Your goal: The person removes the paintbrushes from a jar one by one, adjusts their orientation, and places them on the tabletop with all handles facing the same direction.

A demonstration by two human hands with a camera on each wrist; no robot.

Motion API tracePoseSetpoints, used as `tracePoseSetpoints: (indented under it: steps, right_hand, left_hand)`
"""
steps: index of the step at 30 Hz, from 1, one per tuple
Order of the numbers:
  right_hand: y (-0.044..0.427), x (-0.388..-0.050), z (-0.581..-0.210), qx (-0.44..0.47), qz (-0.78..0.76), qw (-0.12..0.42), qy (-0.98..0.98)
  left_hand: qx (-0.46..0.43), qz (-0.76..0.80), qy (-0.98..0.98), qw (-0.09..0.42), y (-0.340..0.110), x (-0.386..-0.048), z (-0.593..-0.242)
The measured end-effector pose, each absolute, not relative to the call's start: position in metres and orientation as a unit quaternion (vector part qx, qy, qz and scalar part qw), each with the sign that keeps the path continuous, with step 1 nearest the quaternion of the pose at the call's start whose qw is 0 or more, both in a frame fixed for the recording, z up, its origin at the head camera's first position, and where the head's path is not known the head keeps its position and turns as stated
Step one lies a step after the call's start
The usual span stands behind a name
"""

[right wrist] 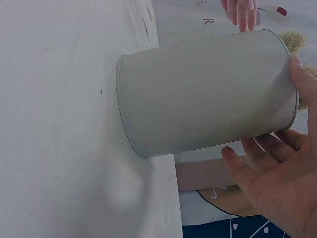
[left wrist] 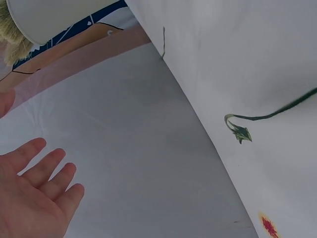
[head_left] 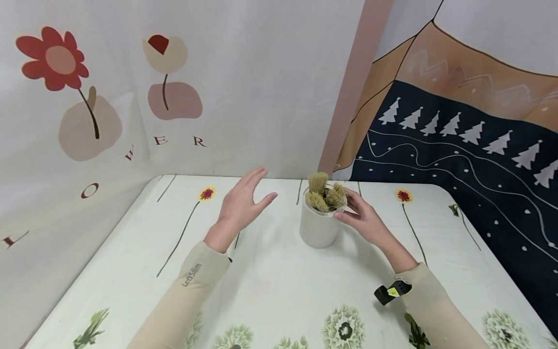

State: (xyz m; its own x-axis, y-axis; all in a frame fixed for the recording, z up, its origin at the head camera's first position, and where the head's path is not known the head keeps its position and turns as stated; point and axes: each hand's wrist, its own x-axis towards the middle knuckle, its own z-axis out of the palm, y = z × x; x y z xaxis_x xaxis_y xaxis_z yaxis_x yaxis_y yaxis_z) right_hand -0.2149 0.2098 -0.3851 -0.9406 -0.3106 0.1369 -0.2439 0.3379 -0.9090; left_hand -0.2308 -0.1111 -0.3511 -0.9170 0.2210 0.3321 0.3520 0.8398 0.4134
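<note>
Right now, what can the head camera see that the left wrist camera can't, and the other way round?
Only the head view shows the right hand, at the rim of the white pot, and the big printed red flower. Only the left wrist view shows the palm side of the left hand. Both show some of that hand, the pot and its fuzzy plants.

Two hands can be counted, one left hand (head_left: pixel 239 204) and one right hand (head_left: pixel 365 220), with two sleeves (head_left: pixel 172 305). There is one white pot (head_left: pixel 320 230), and in it at least three dry tufts (head_left: pixel 318 183) are seen. The table (head_left: pixel 266 295) is one. On its cover, two yellow-red flowers (head_left: pixel 207 194) are printed in the head view. The pale wall cloth carries two big flowers (head_left: pixel 61 60) and five letters (head_left: pixel 161 140); the dark cloth shows eight white trees (head_left: pixel 472 132), the last one cut by the edge.
</note>
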Motion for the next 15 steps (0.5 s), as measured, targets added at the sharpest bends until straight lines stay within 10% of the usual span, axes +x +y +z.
tracePoseSetpoints:
  steps: [15]
  right_hand:
    - [0.208, -0.212, -0.383, -0.162, -0.542, 0.040, 0.823]
  left_hand:
    - [-0.198, -0.297, -0.916, 0.183, -0.089, -0.224, -0.346]
